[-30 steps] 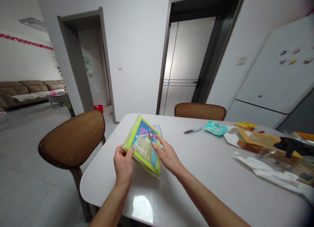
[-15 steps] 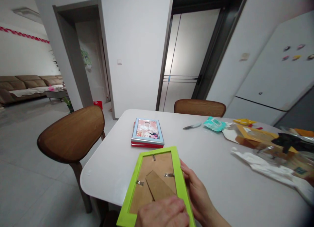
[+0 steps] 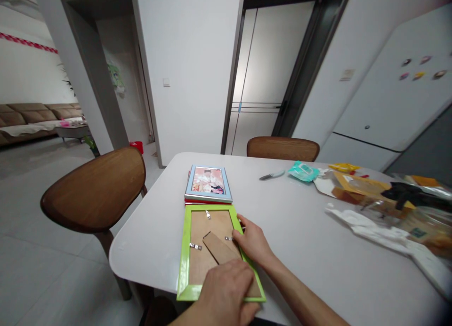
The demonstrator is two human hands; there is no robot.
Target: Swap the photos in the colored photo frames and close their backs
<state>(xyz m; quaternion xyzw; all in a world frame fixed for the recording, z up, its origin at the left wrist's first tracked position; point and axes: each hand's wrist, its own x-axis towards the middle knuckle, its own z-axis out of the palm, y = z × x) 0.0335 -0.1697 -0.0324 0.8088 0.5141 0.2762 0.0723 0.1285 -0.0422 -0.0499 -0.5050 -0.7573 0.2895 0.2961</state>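
A lime-green picture frame (image 3: pixel 184 250) lies back side up at the table's near edge, its brown backing board and metal clips showing. A brown stand leg (image 3: pixel 217 248) slants across the backing. My left hand (image 3: pixel 228 286) is closed over the lower right part of the frame, covering the foot of the leg; some of its fingertips are hidden. Along the right edge, my right hand (image 3: pixel 253 241) grips the frame, thumb near a clip and fingers at the side. Just beyond is a stack of frames, with a light-blue picture frame (image 3: pixel 208 181) on top.
A knife (image 3: pixel 271 175) and a teal wipes pack (image 3: pixel 303 171) lie on the white table (image 3: pixel 289 255). To the right are a yellow-brown package (image 3: pixel 360 186), white crumpled plastic (image 3: pixel 367 232) and a clear container (image 3: pixel 427 227). Wooden chairs stand at left (image 3: pixel 97 189) and behind (image 3: pixel 282 148).
The green frame has come down flatter and turned straighter, closer to the stack. My right hand has moved up with its thumb now over the frame's edge. The view has shifted slightly.
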